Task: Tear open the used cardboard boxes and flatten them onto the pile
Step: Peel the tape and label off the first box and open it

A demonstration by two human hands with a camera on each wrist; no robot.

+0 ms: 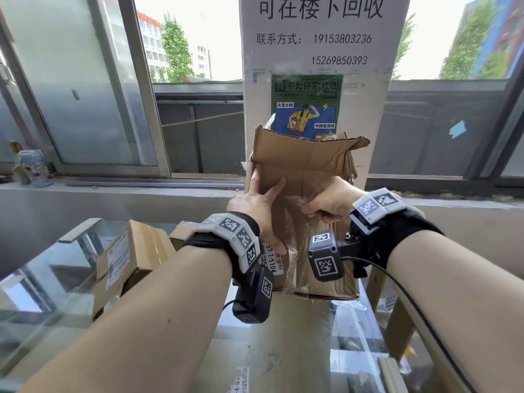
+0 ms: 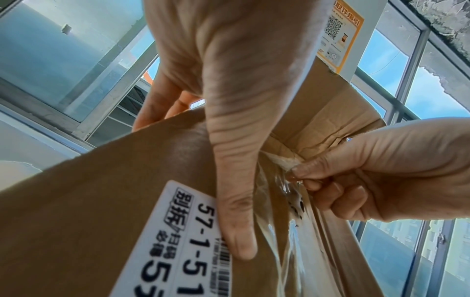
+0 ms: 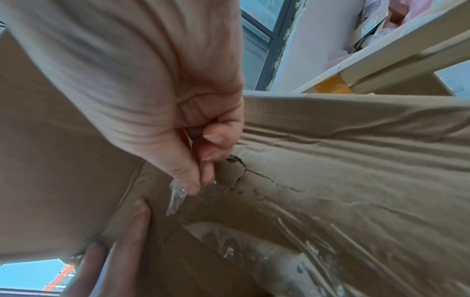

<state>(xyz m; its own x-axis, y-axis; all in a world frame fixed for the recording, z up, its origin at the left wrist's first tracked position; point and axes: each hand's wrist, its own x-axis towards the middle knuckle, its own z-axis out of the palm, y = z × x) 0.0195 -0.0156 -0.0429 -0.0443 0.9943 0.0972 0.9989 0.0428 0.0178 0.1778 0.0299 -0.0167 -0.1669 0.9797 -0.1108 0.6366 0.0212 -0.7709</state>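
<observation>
Tape peel on held box

We hold the box upright above the table, at its 12 o'clock edge. Our left hand clamps its 9 o'clock side; our right hand pinches the tape at center. Risk: the thin, crumpled tape may snap or slip, leaving the seam closed; the cracked panel may rip unevenly.

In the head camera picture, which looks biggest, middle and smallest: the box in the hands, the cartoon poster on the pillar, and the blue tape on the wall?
1. cardboard box, though it is nearest the camera
2. cartoon poster
3. blue tape
</observation>
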